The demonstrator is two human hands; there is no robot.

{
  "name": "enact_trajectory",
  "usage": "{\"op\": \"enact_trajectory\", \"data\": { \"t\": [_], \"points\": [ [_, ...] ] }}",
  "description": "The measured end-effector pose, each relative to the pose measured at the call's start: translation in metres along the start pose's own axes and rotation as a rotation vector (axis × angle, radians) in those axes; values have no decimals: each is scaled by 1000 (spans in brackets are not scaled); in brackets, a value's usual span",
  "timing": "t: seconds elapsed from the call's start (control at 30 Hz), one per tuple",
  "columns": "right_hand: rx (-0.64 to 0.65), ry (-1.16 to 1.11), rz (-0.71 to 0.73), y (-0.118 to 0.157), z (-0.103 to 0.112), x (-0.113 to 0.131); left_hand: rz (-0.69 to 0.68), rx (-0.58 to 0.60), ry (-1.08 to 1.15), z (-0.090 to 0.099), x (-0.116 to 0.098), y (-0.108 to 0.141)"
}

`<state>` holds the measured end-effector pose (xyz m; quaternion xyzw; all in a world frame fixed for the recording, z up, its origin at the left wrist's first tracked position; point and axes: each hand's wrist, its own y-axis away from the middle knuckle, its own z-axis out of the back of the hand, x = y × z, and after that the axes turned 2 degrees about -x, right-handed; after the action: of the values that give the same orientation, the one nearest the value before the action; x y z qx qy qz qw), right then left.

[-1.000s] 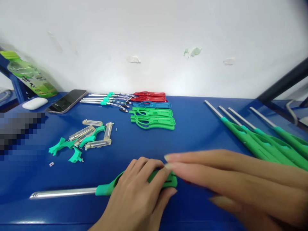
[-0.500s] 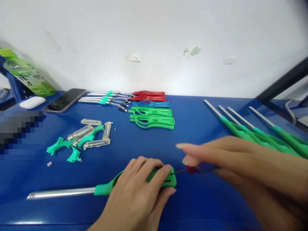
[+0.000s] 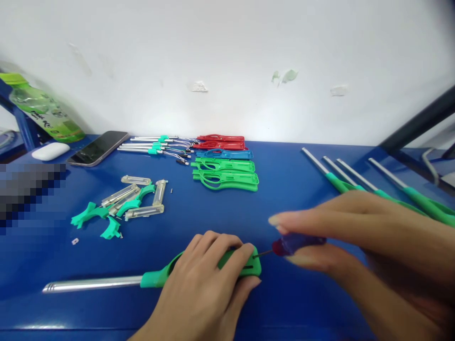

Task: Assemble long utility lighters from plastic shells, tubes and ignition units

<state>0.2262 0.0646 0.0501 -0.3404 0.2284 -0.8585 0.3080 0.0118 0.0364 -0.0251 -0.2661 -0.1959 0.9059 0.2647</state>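
Near the front of the blue table lies a green long-necked lighter (image 3: 152, 279), its metal tube pointing left. My left hand (image 3: 206, 279) is closed over the lighter's handle and presses it to the table. In my right hand (image 3: 341, 232), thumb and fingers grip the red and dark blue handle of a screwdriver (image 3: 298, 243). The screwdriver's thin shaft points left, with its tip at a hole near the end of the green handle. My left palm and fingers hide the middle of the lighter.
Green lighters (image 3: 412, 194) lie at the right. Red, blue and green handle shells (image 3: 227, 180) and metal tubes with wires (image 3: 142, 147) line the back. Clear fuel tanks (image 3: 144, 211) and teal triggers (image 3: 111, 228) lie left, near a phone (image 3: 97, 148), white case (image 3: 50, 151) and bottle (image 3: 46, 111).
My right thumb and fingers have shifted around the screwdriver's handle, so more of it shows. The tip stays at the hole, and my left hand holds the lighter still.
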Motion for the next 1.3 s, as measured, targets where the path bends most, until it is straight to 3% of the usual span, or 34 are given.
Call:
{"op": "enact_trajectory", "data": {
  "t": [0.17,0.37,0.6,0.8,0.9,1.13,1.3],
  "points": [
    [-31,91,-37,-1,-2,5,-26,-23,-11,0,1,-1],
    [-32,-93,-56,2,-4,10,-19,-30,-11,-1,2,2],
    [-2,-21,55,-3,-1,1,-28,-11,0,2,0,0],
    [74,-191,-77,3,-1,7,-13,-4,-5,-3,1,0],
    [47,-212,-105,-1,-2,6,-17,-6,-14,-3,1,2],
    [-39,-76,-5,-6,-6,3,-34,-1,-39,0,0,0],
    [83,-237,-31,-2,-5,2,-28,-21,-19,-2,0,2]
  ]
}}
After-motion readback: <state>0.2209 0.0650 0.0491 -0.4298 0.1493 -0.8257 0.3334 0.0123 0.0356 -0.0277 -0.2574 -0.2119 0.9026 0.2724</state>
